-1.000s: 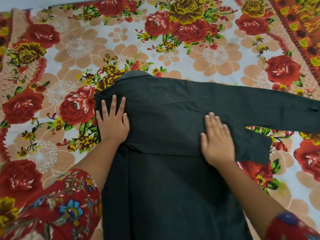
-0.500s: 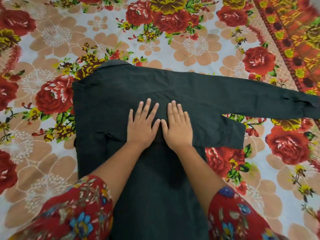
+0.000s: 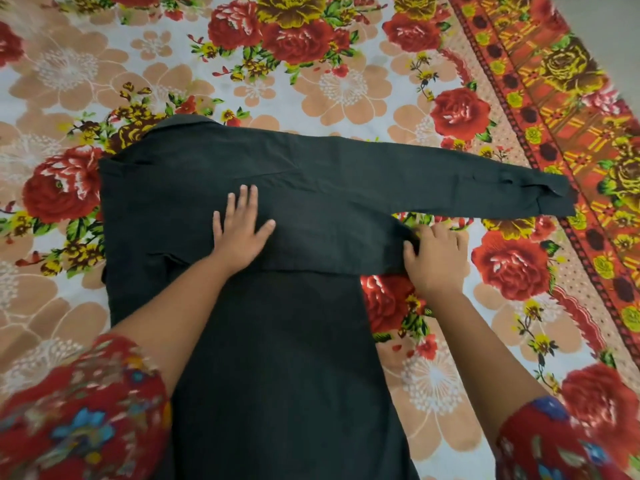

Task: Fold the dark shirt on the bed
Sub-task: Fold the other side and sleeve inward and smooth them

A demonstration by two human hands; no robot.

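Note:
The dark shirt [image 3: 311, 209] lies flat on the bed with its collar at the far left. One long sleeve [image 3: 485, 174] stretches out to the right. The other sleeve is folded across the shirt's body, and its end lies at the right. My left hand [image 3: 239, 233] presses flat on the middle of the shirt, fingers straight. My right hand [image 3: 434, 261] pinches the end of the folded sleeve at the shirt's right edge, thumb on top of the cloth. The shirt's lower part runs down between my arms and out of view.
A floral bedsheet [image 3: 346, 88] with red roses covers the bed all round the shirt. Its orange patterned border [image 3: 568, 109] runs diagonally along the right side, with bare floor beyond at the top right corner. My red patterned sleeves fill the bottom corners.
My right hand has slid from the shirt's middle out to the right and taken hold of the folded sleeve's end. My left hand stays pressed near the middle.

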